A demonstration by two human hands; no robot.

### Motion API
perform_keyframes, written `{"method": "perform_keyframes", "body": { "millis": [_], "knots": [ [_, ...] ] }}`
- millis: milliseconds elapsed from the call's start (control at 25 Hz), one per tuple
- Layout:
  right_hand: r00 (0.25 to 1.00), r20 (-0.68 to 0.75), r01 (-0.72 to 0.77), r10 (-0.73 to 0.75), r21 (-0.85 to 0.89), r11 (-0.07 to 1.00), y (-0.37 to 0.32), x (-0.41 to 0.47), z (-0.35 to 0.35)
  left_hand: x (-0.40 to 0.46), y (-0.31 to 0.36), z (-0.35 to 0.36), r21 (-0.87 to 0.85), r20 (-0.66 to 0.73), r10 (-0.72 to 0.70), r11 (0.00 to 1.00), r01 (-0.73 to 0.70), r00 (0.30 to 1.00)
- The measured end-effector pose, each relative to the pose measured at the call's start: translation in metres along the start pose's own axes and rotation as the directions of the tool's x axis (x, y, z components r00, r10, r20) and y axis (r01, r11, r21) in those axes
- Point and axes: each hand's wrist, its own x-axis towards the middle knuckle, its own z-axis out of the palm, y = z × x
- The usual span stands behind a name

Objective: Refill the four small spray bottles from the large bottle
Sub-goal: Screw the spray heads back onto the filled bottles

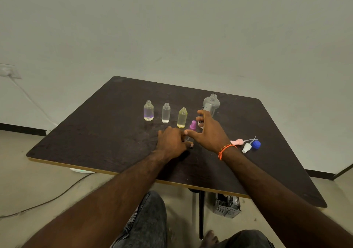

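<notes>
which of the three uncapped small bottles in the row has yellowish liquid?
The yellow-tinted small bottle, the rightmost of the row, nearest the large bottle. The middle one is clear; the leftmost shows purple at its base.

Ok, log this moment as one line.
left hand: grips fourth bottle, mostly hidden | right hand: open above table | three small bottles uncapped | large bottle uncapped

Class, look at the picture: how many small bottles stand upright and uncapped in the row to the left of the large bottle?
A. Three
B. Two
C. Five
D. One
A: three small open bottles stand in a row, the purple-tinted bottle, the clear bottle and the yellow bottle, left of the large bottle.
</notes>
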Motion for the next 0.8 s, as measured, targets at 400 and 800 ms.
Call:
{"method": "perform_keyframes", "body": {
  "millis": [400,800],
  "knots": [
    [0.999,0.014,0.049,-0.049,0.046,0.998,0.001,-0.0029,0.001,0.0018,-0.0013,0.0031,0.007,0.011,-0.01,1.0,0.01,1.0],
    [0.993,-0.085,0.08,-0.084,-0.047,0.996,-0.003,-0.0033,0.0052,0.0041,-0.0019,0.0055,0.065,0.027,0.001,0.998,-0.003,1.0]
  ]
}}
